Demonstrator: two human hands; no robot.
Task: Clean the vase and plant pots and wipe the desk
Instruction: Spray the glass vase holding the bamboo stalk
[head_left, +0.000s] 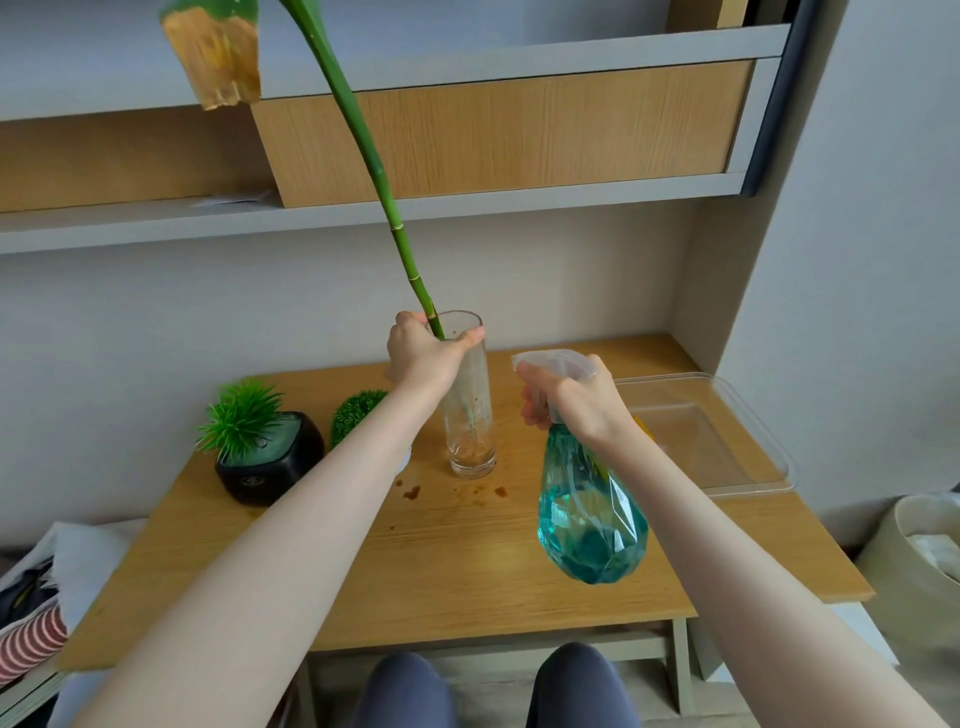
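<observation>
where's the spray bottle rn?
Head view, right of centre: the teal spray bottle hangs in the right hand above the desk, just right of the glass vase.

A home study corner: a small wooden desk (467, 561) against the wall, built-in wood-and-grey shelves (493, 140) above, decorative potted plants (262, 447), folded laundry (31, 639) beside.

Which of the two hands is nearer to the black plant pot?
Left. The left hand grips the glass vase rim, up and right of the black plant pot. The right hand holds the spray bottle, farther right, beyond the vase.
</observation>
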